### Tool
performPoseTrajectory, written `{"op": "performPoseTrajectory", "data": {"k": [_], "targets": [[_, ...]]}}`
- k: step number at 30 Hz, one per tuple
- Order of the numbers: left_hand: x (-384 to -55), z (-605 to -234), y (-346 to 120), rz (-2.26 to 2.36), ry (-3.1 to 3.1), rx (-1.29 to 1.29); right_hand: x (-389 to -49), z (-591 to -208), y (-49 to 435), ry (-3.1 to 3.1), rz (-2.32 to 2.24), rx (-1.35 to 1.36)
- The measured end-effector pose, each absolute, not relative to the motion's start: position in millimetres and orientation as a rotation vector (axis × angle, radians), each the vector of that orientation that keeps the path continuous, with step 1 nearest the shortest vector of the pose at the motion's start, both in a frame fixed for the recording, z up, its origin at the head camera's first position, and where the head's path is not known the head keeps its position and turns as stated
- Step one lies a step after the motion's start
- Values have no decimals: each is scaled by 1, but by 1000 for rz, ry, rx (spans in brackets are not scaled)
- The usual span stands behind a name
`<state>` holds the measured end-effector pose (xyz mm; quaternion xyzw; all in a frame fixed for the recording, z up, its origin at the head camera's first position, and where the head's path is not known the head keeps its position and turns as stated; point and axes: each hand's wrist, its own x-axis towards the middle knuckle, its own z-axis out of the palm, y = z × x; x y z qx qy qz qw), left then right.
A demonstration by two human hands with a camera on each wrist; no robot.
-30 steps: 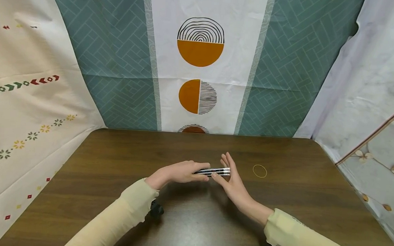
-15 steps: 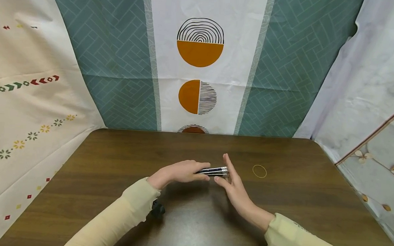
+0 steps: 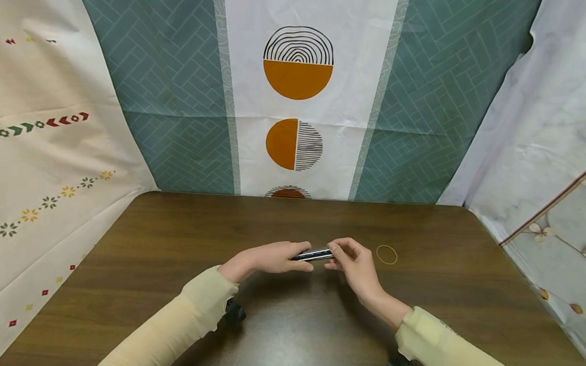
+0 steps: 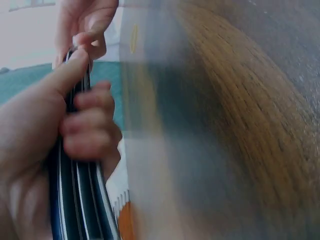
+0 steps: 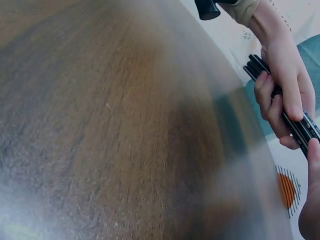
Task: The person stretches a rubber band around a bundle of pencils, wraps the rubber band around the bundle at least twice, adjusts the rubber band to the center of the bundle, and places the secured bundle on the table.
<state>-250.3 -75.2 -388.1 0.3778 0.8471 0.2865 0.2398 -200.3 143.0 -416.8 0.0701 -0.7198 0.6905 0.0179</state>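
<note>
A bundle of slim black pencils with silver stripes (image 3: 314, 254) is held above the table, lying nearly level. My left hand (image 3: 269, 257) grips its middle, thumb along the near side and fingers curled round the other, as the left wrist view shows. Dark blunt ends (image 5: 251, 66) stick out behind that palm in the right wrist view. At the opposite end, the thumb and fingers of my right hand (image 3: 358, 266) pinch the tips, partly hiding them. To the right of this hand a thin yellow rubber band (image 3: 386, 255) lies on the table.
The brown wooden table (image 3: 197, 216) reaches back to a teal and white patterned cloth (image 3: 178, 88). Patterned cloths also hang at the left and right sides. Dark camera mounts (image 3: 235, 312) sit under both wrists, near the pale yellow sleeves (image 3: 171, 320).
My right hand was open with its fingers raised against the bundle's end; its fingers have now bent to pinch that end. The left hand keeps its grip almost in place.
</note>
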Motion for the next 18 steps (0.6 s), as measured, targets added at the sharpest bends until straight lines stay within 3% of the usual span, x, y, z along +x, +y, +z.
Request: {"op": "performPoseTrajectory", "data": {"k": [8, 18], "targets": [[-252, -389, -80, 969, 2009, 954, -197, -417, 144, -2195, 2086, 290], [-249, -389, -79, 906, 2153, 993, -192, -421, 141, -2304, 1865, 293]]}}
